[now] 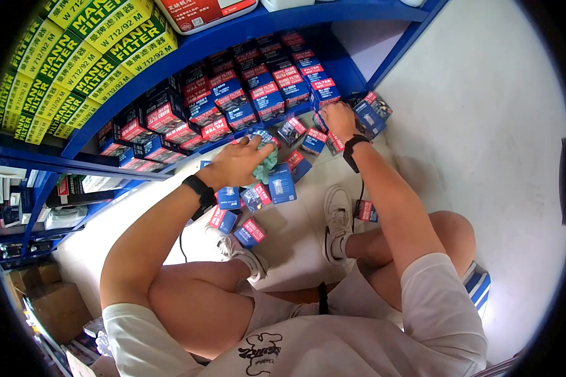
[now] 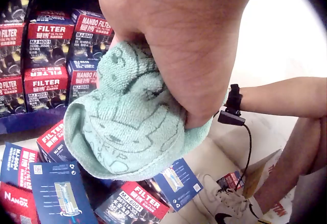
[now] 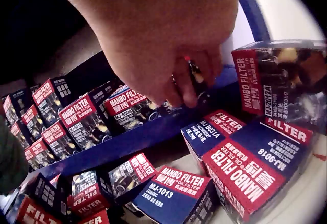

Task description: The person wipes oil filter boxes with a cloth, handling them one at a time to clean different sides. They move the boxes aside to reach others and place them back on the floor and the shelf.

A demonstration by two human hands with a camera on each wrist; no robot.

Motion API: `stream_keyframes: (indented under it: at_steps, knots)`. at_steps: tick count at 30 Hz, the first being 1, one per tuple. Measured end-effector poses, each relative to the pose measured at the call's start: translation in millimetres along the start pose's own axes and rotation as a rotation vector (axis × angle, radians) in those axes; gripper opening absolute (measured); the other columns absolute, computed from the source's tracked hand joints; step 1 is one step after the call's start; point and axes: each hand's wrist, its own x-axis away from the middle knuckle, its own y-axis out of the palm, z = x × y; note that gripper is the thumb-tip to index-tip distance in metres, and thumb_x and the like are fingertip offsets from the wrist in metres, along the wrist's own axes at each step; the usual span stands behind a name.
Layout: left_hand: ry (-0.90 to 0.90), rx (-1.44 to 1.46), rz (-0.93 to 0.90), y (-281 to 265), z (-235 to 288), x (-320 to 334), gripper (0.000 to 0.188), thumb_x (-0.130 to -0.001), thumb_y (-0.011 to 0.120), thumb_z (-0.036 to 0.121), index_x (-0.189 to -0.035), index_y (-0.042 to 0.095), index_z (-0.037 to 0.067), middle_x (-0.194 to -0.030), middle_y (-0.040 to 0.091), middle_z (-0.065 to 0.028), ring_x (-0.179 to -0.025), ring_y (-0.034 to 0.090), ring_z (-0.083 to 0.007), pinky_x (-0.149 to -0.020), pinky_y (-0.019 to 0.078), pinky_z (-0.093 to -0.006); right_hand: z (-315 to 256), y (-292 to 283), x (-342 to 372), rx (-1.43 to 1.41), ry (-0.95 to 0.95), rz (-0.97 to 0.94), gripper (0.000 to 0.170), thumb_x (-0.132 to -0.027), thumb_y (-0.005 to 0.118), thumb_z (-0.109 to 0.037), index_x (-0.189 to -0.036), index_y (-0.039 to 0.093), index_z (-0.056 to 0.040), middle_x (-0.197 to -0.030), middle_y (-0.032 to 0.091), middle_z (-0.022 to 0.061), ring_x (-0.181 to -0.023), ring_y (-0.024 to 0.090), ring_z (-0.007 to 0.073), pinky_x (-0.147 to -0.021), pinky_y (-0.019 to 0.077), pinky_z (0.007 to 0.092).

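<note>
In my left hand [image 1: 238, 164] is a bunched pale green towel [image 2: 133, 127] with a printed animal face, gripped over the boxes on the floor. My right hand [image 1: 338, 120] is at the right end of the blue shelf's front edge, its fingers curled on a small oil filter box [image 3: 196, 75], mostly hidden behind them. Right beside that hand in the head view is the front box [image 1: 324, 92] of the rightmost row. Below the right hand, the right wrist view shows loose oil filter boxes, one marked MJ-1013 [image 3: 176, 193] and another marked MJ-9018 [image 3: 255, 165].
Rows of red and blue filter boxes [image 1: 233, 103] fill the low blue shelf [image 1: 358, 69]. Yellow-green filter boxes [image 1: 82, 56] are stacked on the shelf above. Several loose boxes [image 1: 283, 185] lie on the floor near the shoes [image 1: 338, 217]. A white wall [image 1: 478, 125] stands at the right.
</note>
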Motion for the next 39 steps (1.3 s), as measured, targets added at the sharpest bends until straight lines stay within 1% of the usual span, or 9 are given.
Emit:
stream_keyframes:
  at_steps: [5,8,10,16,23,25,29,31,39]
  knots:
    - [0.012,0.004,-0.014,-0.2,-0.7,-2.4,0.076,-0.069,0.082,0.022,-0.132,0.041,0.009,-0.126,0.05,-0.0243,-0.113,0.058,-0.0462,-0.084,0.0556,-0.0511,-8.2,-7.2,-3.8,0.16,-0.001,-0.044,0.017,-0.085,0.068,-0.023,-0.08,0.075,-0.0086,-0.088,0.073,0.0155,-0.093,0.068,0.0328,-0.083,0.0505,0.046]
    - [0.011,-0.015,-0.012,0.5,-1.6,-3.5,0.076,-0.068,0.082,0.021,-0.131,0.042,0.01,-0.124,0.05,-0.0239,-0.113,0.058,-0.0457,-0.083,0.0555,-0.0511,-10.4,-9.6,-5.7,0.204,-0.076,-0.028,0.014,-0.083,0.068,-0.019,-0.091,0.074,-0.0094,-0.097,0.074,0.0115,-0.106,0.064,0.0285,-0.083,0.049,0.0457]
    - [0.019,-0.016,0.012,1.0,-2.5,-3.3,0.075,-0.068,0.082,0.02,-0.131,0.043,0.009,-0.123,0.05,-0.0235,-0.112,0.058,-0.0449,-0.083,0.0555,-0.0513,-12.9,-9.8,-7.8,0.169,-0.074,-0.024,0.026,-0.081,0.068,-0.01,-0.107,0.069,-0.0098,-0.108,0.071,0.008,-0.113,0.06,0.0284,-0.087,0.0486,0.0458]
    - [0.016,-0.013,-0.014,4.0,-3.5,-5.4,0.076,-0.066,0.082,0.018,-0.131,0.043,0.01,-0.122,0.05,-0.0231,-0.111,0.058,-0.0444,-0.083,0.0556,-0.0504,-13.2,-10.0,-10.0,0.112,-0.041,-0.107,0.036,-0.085,0.067,-0.014,-0.12,0.063,-0.0087,-0.126,0.065,0.0089,-0.123,0.056,0.0267,-0.099,0.0486,0.0463]
    - [0.019,-0.005,-0.026,3.5,-1.3,-7.5,0.076,-0.066,0.081,0.017,-0.131,0.043,0.01,-0.123,0.05,-0.0239,-0.111,0.058,-0.0451,-0.084,0.0557,-0.0498,-8.9,-7.3,-14.8,-0.055,-0.043,-0.136,0.034,-0.083,0.072,-0.018,-0.114,0.065,-0.0062,-0.12,0.066,0.0138,-0.114,0.062,0.0321,-0.093,0.0522,0.046]
    - [0.0,-0.035,-0.043,2.6,0.2,-7.5,0.076,-0.066,0.081,0.017,-0.131,0.043,0.01,-0.126,0.049,-0.0251,-0.113,0.058,-0.0451,-0.085,0.0558,-0.0492,-14.9,-2.6,-21.4,-0.169,0.191,-0.131,0.025,-0.083,0.073,-0.017,-0.104,0.068,-0.0036,-0.104,0.07,0.0175,-0.099,0.067,0.0369,-0.085,0.0553,0.0464]
    - [0.013,-0.021,-0.027,7.9,-5.8,-5.3,0.077,-0.066,0.082,0.017,-0.131,0.043,0.01,-0.129,0.049,-0.0263,-0.113,0.058,-0.0455,-0.086,0.0558,-0.049,-2.3,28.6,-23.0,-0.1,0.155,-0.051,0.018,-0.084,0.071,-0.014,-0.096,0.069,-0.0019,-0.093,0.07,0.02,-0.091,0.068,0.0396,-0.08,0.0567,0.0484]
    - [0.023,-0.03,-0.004,10.8,-7.2,-3.9,0.078,-0.065,0.083,0.018,-0.132,0.042,0.011,-0.131,0.048,-0.027,-0.111,0.059,-0.0457,-0.085,0.056,-0.0489,-2.3,22.3,-16.1,-0.119,0.016,0.037,0.014,-0.085,0.067,-0.01,-0.096,0.068,-0.0015,-0.092,0.071,0.0204,-0.087,0.069,0.0413,-0.08,0.0569,0.0493]
    - [0.008,-0.01,-0.045,6.2,-2.8,-3.5,0.077,-0.066,0.082,0.018,-0.132,0.041,0.011,-0.133,0.048,-0.0293,-0.11,0.06,-0.0458,-0.085,0.0564,-0.0484,11.3,23.9,-18.0,-0.105,-0.039,-0.071,0.021,-0.081,0.068,-0.006,-0.101,0.067,-0.0019,-0.106,0.068,0.0206,-0.102,0.066,0.0378,-0.088,0.055,0.0474]
